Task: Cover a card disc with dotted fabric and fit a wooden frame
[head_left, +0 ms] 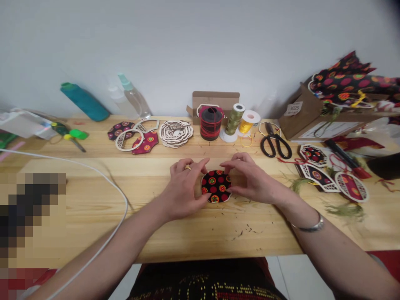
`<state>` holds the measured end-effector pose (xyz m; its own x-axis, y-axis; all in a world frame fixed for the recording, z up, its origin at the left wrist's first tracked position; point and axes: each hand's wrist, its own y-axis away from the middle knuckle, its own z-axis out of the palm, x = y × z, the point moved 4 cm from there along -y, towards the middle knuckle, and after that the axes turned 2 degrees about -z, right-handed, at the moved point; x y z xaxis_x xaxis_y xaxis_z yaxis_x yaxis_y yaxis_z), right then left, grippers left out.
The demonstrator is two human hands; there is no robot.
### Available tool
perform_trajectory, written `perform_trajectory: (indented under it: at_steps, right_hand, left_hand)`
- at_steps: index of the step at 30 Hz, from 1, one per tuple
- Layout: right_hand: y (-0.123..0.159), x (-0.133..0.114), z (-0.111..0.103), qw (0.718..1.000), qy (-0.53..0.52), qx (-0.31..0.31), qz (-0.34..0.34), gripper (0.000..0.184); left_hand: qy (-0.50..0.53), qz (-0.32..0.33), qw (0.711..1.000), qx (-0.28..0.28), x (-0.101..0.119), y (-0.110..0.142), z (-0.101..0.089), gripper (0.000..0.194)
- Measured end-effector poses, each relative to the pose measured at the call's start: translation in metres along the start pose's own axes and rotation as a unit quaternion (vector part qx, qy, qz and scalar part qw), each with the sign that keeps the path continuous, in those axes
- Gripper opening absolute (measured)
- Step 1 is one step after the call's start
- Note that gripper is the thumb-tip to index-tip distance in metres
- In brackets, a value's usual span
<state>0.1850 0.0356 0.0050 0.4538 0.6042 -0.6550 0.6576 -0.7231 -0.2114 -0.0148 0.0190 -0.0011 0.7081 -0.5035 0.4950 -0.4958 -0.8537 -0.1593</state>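
Observation:
A small rounded piece of black fabric (218, 186) with red dots and orange-and-green flower motifs lies flat on the wooden table in front of me, a pale rim showing at its edge. My left hand (188, 189) grips its left side, the thumb on the lower left edge and the forefinger arched near the top. From the other side, my right hand (250, 177) holds the right edge between thumb and fingers. The undersides of some fingertips are hidden.
Behind stand a stack of wooden cut-out frames (176, 133), a red cord spool (211, 125), a green thread spool (234, 120), a yellow spool (248, 123) and black scissors (275, 143). Finished ornaments (318, 175) and a cardboard box (308, 112) are right. A white cable (121, 191) crosses left.

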Motion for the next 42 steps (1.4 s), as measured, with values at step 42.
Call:
perform_trajectory:
  at_steps: [42]
  right_hand:
    - [0.001, -0.001, 0.003, 0.999, 0.03, 0.008, -0.02, 0.052]
  left_hand:
    - [0.029, -0.017, 0.999, 0.011, 0.001, -0.001, 0.0, 0.066]
